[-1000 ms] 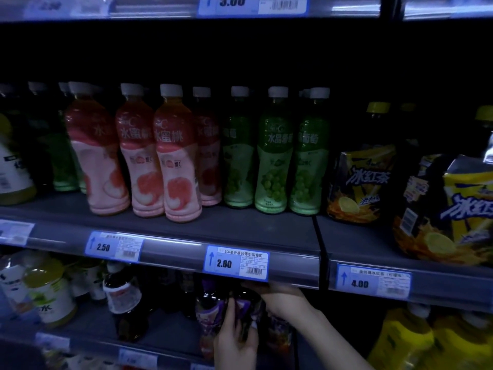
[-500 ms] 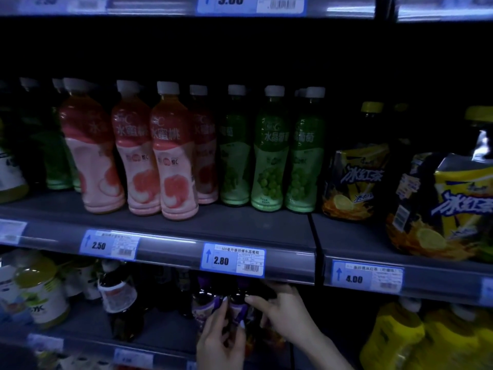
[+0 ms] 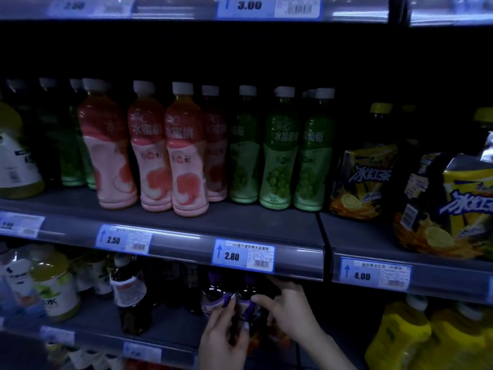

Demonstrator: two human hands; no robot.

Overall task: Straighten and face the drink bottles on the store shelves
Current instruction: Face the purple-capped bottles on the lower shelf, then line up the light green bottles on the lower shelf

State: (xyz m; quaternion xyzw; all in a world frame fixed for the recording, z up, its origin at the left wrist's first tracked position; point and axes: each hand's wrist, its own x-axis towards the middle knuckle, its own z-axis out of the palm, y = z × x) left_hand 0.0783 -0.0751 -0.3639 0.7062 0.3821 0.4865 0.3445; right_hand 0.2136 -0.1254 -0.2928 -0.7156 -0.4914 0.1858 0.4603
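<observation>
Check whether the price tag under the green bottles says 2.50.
No, the price tag under the green bottles reads 2.80.

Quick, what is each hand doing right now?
Left hand: grips a purple-labelled bottle.
Right hand: fingers curled on that same bottle.

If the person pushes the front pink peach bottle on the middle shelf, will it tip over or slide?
The front pink peach bottle is tall and narrow with a small base, so a push near its white cap would probably tip it. It looks full, so it is likely fairly heavy; a low push should slide it on the flat shelf. Its waisted body probably helps grip.
</observation>
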